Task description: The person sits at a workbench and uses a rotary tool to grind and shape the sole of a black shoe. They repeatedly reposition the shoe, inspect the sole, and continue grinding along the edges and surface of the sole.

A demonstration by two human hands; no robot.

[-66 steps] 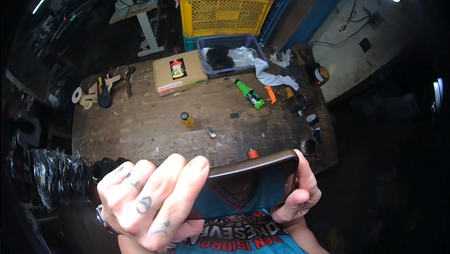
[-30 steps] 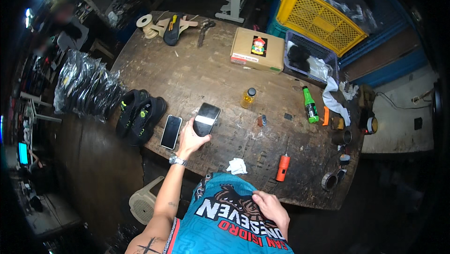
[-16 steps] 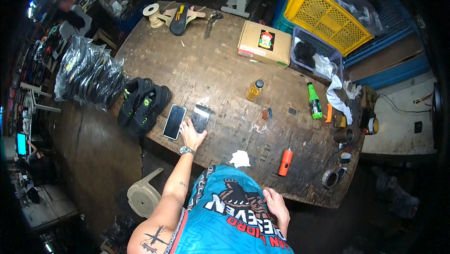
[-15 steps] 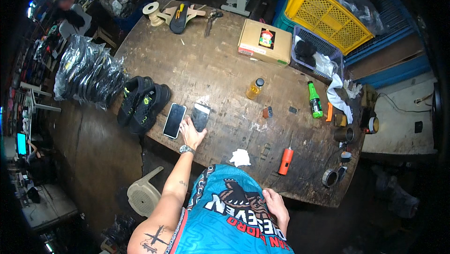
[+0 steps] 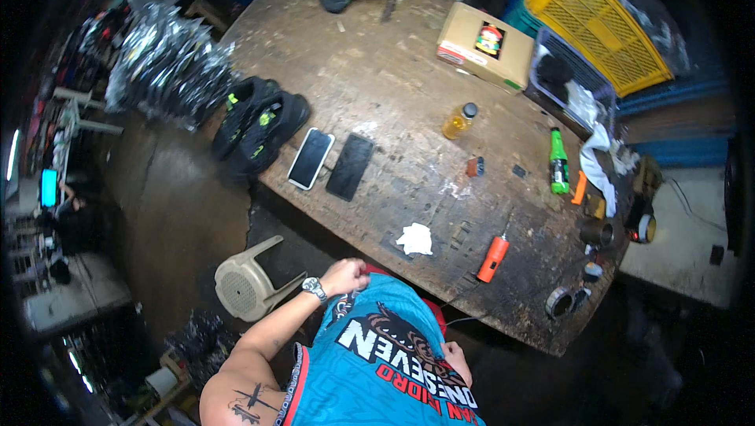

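Note:
My left hand (image 5: 344, 276), with a watch at its wrist, is off the table by the left edge of my blue shirt (image 5: 393, 331). Its fingers are curled, and whatever they may hold is hidden. My right hand (image 5: 456, 363) is closed on the shirt's right edge. Two phones lie side by side near the table's left front edge: a white-edged phone (image 5: 311, 158) and a dark phone (image 5: 351, 166). To their left rests a pair of black shoes (image 5: 263, 127). Crumpled white paper or cloth (image 5: 415, 239) lies on the table beyond my hands.
An orange tool with a thin tip (image 5: 493, 259) lies near the table's front edge. Farther back stand a bottle of amber liquid (image 5: 458, 122) and a cardboard box (image 5: 486, 47); a green bottle (image 5: 559, 166) is at right. A plastic stool (image 5: 244, 278) stands left of me.
My left hand has let go of the dark phone and drawn back to my shirt; that phone's bright screen area is now dark. My right hand stays at the shirt. The view has shifted.

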